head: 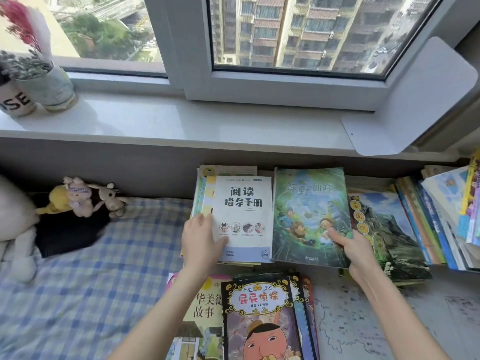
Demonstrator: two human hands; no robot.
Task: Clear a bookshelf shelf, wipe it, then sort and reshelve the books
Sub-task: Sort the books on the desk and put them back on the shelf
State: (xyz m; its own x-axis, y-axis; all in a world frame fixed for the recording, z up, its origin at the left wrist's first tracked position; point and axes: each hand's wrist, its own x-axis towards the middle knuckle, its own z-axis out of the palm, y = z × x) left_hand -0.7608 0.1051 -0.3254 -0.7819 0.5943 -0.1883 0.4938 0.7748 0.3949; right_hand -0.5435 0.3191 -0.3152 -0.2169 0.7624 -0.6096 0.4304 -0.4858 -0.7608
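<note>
Several piles of books lie below a windowsill. A white booklet (244, 203) with black title characters tops the left rear pile. My left hand (198, 240) holds its left edge, with the thumb lying on the cover. Beside it lies a green illustrated book (309, 211). My right hand (357, 249) pinches that book's lower right edge, thumb on the cover and fingers hidden beneath. A mountain-cover book (387, 229) sits partly under the green one. Nearer to me lie a black-framed book (259, 320) with an orange face and a yellow story book (205, 307).
More books (436, 216) lean in a slanted row at the right. A blue plaid sheet (91, 281) with plush toys (78, 198) spreads to the left. The windowsill (181, 120) carries vases (52, 87) at the left and a white panel (415, 100) at the right.
</note>
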